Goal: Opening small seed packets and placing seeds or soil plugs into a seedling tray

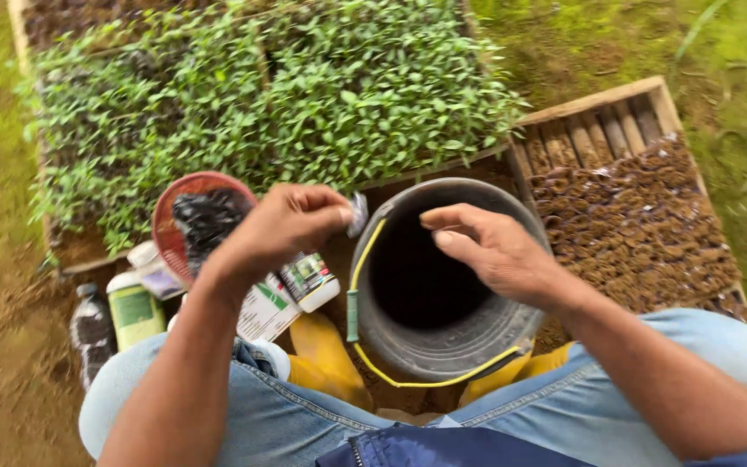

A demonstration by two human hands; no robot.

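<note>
The left hand (pixel 283 227) pinches a small pale sachet (pixel 357 214) between thumb and fingertips, just left of the rim of a grey bucket (pixel 469 342). The sachet sits at the bucket's upper left edge, above the ground between the person's knees. The right hand (pixel 490 248) hovers over the bucket mouth with fingers loosely curled and nothing visibly in it; it appears to reach toward the sachet.

Handling: the sachet looks light, thin and flexible, probably a foil or plastic packet. It should be gripped by its edge or corner, where a pinch holds without crushing the contents. A slick film surface could slip under damp fingers.

The bucket carries a yellow wire handle (pixel 365 259) with a green grip, lying down against the rim.

Hidden or unclear: the bucket interior is dark, so any contents cannot be made out. The sachet is small and blurred; whether it is opened cannot be told. A red bowl (pixel 170 227) of dark material, a white-capped bottle (pixel 134 310) and a labelled container (pixel 310 279) stand partly covered behind the left forearm. Seedling trays (pixel 304 86) fill the background.
</note>
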